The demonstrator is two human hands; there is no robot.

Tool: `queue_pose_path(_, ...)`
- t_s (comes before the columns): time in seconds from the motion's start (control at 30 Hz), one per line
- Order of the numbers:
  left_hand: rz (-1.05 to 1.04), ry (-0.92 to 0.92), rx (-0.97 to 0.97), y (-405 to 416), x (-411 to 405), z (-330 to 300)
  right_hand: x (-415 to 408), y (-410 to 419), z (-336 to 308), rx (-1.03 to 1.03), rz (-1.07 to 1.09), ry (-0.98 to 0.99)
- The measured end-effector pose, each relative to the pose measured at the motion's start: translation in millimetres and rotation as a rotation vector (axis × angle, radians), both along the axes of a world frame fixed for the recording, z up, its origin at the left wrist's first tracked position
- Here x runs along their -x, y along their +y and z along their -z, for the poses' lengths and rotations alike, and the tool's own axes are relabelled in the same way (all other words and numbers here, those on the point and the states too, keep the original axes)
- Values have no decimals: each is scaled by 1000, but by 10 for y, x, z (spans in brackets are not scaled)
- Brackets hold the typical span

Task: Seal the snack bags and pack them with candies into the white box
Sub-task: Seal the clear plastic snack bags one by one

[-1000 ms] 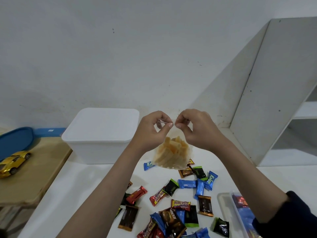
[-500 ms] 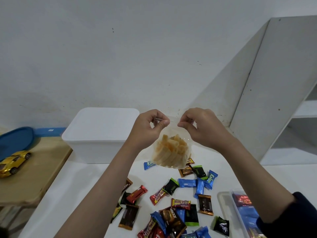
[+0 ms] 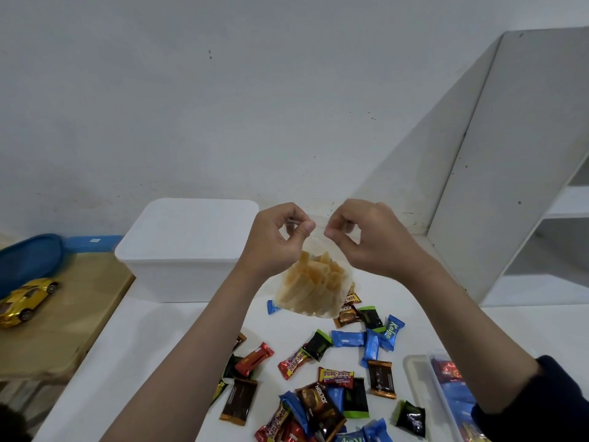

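Observation:
A clear snack bag full of orange-yellow crisps hangs above the white table. My left hand pinches the left part of its top edge between thumb and fingers. My right hand pinches the right part of the same edge. The two pinches sit a small gap apart. Behind my left hand stands the white box with its lid on. Several wrapped candies in blue, red, black and brown lie scattered on the table below the bag.
A clear tray holding more candies sits at the lower right. A wooden side table on the left carries a yellow toy car and a blue lid. White shelving rises at the right.
My hands have moved slightly apart along the bag's top edge, and the bag has stayed hanging between them at about the same height.

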State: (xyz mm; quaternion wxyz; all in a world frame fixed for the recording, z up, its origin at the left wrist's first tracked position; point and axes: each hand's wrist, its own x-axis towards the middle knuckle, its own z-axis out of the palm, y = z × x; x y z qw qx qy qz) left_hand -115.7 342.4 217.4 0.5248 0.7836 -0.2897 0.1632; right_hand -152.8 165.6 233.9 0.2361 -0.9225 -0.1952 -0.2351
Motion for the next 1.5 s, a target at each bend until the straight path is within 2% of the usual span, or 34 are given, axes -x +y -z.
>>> queue_pose_path(0.2,11,74,-8,-47,6,29,-26,56,-4,-30,3,-20)
queue_pose_path(0.37,24,68,28,-62,8,25,-31,122,13,-4,3,-103)
queue_pose_path(0.7,71,121,-10,31,-14,-46,-85,12,51,27,-21,-56)
queue_pose_path(1.03,40,53,48,-61,-18,29,-101,23,93,-113,-95,-17)
queue_pose_path(1.27,11,80,39,-12,-71,86,-111,-58,-25,-58,-46,140)
queue_pose_path(1.5,-15,91,74,42,-109,1,-89,-70,-91,-34,-16,68)
